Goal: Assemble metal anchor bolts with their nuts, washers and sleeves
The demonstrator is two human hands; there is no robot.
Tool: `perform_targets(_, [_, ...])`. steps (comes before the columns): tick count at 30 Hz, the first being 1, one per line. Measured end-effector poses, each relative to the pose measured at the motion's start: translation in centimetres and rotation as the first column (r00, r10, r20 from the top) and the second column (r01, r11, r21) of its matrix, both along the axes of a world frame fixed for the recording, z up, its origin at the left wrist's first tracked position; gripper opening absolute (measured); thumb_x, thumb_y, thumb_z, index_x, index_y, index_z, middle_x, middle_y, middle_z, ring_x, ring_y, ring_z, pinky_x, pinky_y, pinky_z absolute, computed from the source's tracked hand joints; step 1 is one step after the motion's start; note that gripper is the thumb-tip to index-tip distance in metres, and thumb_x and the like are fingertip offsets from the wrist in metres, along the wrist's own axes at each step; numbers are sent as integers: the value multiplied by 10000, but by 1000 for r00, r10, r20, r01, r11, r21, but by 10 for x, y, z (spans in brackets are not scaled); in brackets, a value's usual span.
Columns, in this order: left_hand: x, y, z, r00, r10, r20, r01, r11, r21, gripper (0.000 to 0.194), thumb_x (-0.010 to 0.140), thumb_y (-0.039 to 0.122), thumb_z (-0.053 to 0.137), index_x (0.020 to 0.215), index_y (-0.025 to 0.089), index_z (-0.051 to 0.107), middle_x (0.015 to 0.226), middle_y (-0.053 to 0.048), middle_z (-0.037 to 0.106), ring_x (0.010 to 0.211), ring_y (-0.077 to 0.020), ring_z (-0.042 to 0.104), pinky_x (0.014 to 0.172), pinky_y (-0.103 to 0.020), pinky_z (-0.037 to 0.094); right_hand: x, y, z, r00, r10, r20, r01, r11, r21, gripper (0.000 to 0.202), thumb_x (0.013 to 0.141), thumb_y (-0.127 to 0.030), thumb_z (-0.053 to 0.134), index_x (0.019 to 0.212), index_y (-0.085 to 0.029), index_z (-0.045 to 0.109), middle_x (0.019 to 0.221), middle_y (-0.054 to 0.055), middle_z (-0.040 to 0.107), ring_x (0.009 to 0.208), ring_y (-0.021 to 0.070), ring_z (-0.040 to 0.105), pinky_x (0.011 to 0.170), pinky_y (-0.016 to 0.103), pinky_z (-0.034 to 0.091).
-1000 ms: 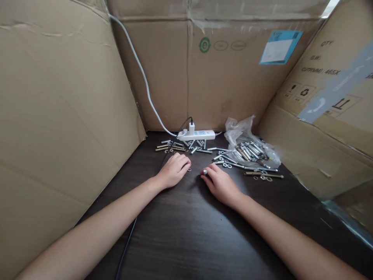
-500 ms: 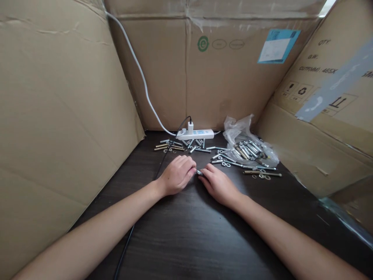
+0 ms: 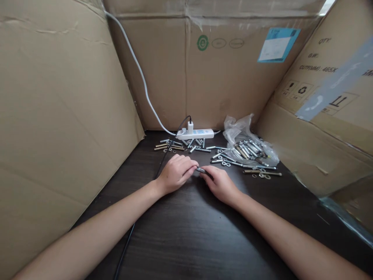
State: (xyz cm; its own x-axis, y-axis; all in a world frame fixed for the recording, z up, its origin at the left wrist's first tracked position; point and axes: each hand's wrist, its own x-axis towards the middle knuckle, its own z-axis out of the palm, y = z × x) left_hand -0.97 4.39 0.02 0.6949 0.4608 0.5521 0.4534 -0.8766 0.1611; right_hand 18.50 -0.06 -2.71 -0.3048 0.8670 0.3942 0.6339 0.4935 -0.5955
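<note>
The person over there wears the camera on their head; it looks forward and down along both forearms (image 3: 116, 219), which run off near the lower corners, to the left hand (image 3: 177, 175) and right hand (image 3: 220, 184), fairly near, then across the table (image 3: 180, 237) to a cardboard wall (image 3: 160, 58).

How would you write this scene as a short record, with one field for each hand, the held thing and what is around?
Left hand: pinches one end of a metal part
Right hand: grips the other end
Metal part: silvery, partly hidden by both hands
Table: dark
On table: loose bolts and rings, beyond the hands
Bag: clear plastic, far right, bolts inside
Power strip: white, at the back, charger plugged in
Cardboard: left, back and right
</note>
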Motion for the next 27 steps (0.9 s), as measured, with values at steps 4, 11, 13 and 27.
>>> perform_targets(4, [0,3,-3,998,30,54,-30,1000,-5,242,950,264,391,1039,178,599,846,-29,645,759,-147,537,731,-294,364,1,-1,4,996,-10,-87,1,995,-102,155,912,-206,439,931,-192,592,689,3,620,621,135,577,625,236,437])
perform_targets(11, [-1,3,-4,999,34,22,-34,999,7,264,942,220,371,1098,170,578,877,-41,653,769,-153,553,742,-303,380,2,0,2,996,-26,-90,15,993,-118,148,903,-221,439,879,-196,582,671,1,618,593,131,571,599,228,417])
perform_targets(13, [-1,3,-4,999,35,17,-36,999,5,260,939,201,363,1091,168,572,891,-44,652,777,-153,557,749,-303,385,2,-1,2,996,-26,-90,15,993,-120,144,900,-220,442,888,-197,584,681,4,624,600,134,576,608,231,419])
perform_targets(27, [2,0,-2,999,49,0,-49,998,-42,177,948,254,399,1016,187,549,901,-17,636,787,-142,552,720,-278,382,2,0,2,998,-10,-61,5,997,-83,150,896,-188,446,929,-200,592,791,20,666,717,152,603,676,240,428])
